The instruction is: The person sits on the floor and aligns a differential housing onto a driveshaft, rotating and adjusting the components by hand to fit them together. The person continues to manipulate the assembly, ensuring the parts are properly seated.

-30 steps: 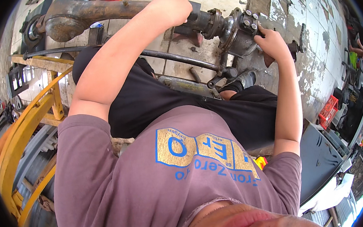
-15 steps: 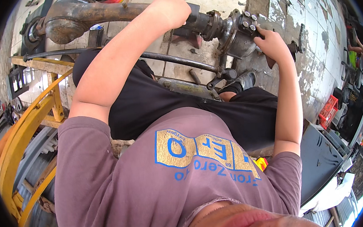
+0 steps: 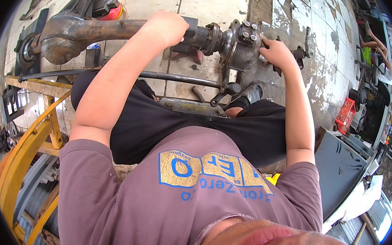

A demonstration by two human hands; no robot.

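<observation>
A rusty vehicle axle (image 3: 110,29) lies crosswise before me, its round differential housing (image 3: 63,38) at the left. My left hand (image 3: 166,29) is closed over the axle tube, close to a dark square-edged collar (image 3: 191,27); its fingertips are mostly hidden. To the right of it are a bolted flange (image 3: 214,39) and the steering knuckle (image 3: 245,52), topped by several shiny bolt heads (image 3: 247,32). My right hand (image 3: 277,53) grips the knuckle's right side, index finger up and thumb lower. Nearer to me, a dark tie rod (image 3: 181,78) runs to a joint (image 3: 233,88).
Yellow metal framing (image 3: 31,140) stands close on my left. At the right are a grey cabinet (image 3: 344,166) and a red crate (image 3: 345,114). Another person (image 3: 389,72) is at the far right. My shoe (image 3: 252,92) rests near the tie rod joint. Worn tiles (image 3: 284,12) cover the floor.
The whole view has shifted, so axle and hands appear a little farther left and lower. Both hands keep their places on the axle; more of the other person shows at the right.
</observation>
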